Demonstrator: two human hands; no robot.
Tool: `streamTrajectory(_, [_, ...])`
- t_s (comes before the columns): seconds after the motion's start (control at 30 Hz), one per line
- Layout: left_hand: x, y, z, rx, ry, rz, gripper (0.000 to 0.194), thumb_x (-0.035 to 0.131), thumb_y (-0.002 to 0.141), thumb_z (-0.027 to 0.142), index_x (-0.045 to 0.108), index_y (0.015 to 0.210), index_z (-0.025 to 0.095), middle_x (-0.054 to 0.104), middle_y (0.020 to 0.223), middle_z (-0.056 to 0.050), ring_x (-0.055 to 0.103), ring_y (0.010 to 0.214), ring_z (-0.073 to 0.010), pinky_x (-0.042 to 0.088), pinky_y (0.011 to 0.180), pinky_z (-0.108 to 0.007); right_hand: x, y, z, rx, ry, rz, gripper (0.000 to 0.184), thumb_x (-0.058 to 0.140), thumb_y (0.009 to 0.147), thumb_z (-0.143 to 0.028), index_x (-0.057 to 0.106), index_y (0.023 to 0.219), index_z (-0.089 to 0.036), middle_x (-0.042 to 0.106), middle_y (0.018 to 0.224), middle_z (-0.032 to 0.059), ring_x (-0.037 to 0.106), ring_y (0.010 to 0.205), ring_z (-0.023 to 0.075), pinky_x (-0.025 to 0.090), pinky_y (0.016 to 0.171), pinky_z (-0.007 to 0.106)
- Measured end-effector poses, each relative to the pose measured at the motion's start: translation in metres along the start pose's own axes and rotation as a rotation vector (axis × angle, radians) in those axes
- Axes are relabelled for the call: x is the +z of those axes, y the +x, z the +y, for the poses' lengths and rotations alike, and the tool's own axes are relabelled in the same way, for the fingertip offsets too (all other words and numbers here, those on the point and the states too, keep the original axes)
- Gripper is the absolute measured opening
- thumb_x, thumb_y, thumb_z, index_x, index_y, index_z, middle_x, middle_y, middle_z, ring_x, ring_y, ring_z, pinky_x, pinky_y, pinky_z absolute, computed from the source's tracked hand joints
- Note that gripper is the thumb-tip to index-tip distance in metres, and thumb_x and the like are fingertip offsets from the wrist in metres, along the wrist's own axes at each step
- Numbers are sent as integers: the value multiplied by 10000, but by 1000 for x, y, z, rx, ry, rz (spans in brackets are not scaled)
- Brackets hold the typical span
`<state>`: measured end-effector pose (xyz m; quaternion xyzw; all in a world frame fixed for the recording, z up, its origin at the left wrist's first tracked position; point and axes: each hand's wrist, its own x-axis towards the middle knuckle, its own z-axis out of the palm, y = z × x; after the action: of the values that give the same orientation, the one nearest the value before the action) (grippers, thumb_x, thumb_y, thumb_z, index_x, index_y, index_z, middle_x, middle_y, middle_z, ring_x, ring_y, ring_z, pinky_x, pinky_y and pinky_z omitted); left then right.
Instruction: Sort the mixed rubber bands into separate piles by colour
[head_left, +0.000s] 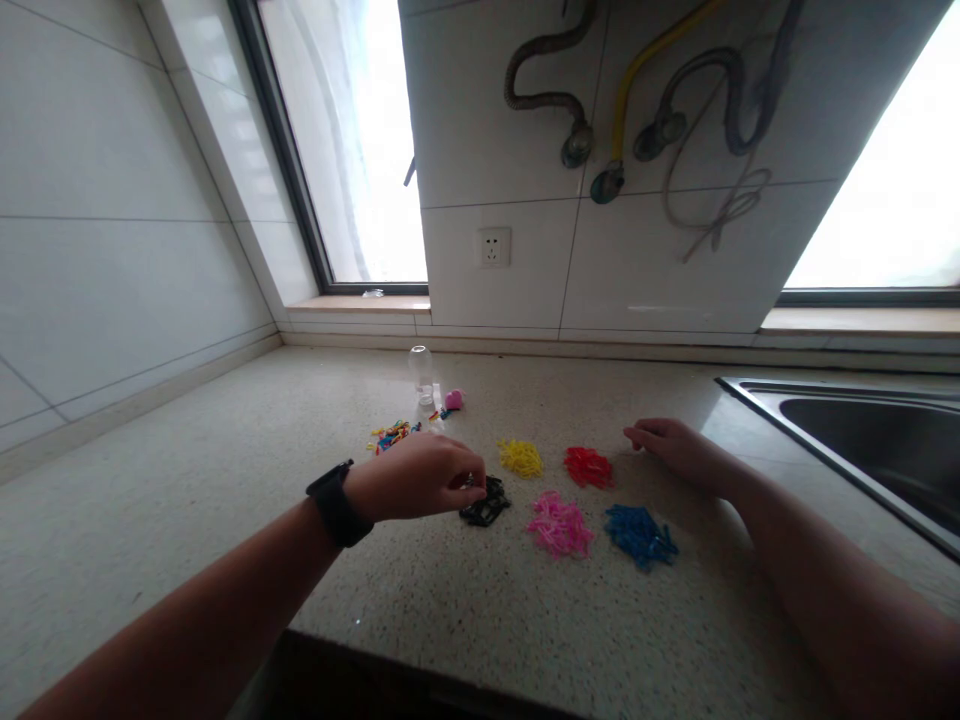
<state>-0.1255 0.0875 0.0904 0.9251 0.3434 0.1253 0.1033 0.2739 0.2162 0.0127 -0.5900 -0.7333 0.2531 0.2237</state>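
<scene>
Hands apart | left hand [424, 477] over black pile [491, 503], right hand [673, 450] near red pile [588, 467]; cannot tell if either grips | desk [480, 610] also holds yellow pile [520, 458], pink pile [559, 526] | risk: close spacing, so a dragging hand could mix colours

6 piles [561, 526] on counter [450, 620], bottle [421, 375] behind leftmost, sink [885, 450] at right, socket [494, 247] on wall [499, 155] behind

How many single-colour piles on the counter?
5. Back: yellow pile, red pile right of it. Front, left to right: black pile by the left hand, pink pile, blue pile. That hand may hide more.
</scene>
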Motion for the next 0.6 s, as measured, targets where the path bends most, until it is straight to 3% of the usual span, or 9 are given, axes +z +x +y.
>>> streamTrajectory(0.6, [14, 2, -5, -33, 57, -57, 149, 620, 886, 298, 742, 858, 217, 685, 755, -17, 606, 687, -133, 394, 644, -267, 0, -3, -7, 27, 3, 9, 470, 504, 825, -625, 634, 713, -188, 519, 574, 1, 462, 568, 155, 362, 559, 288])
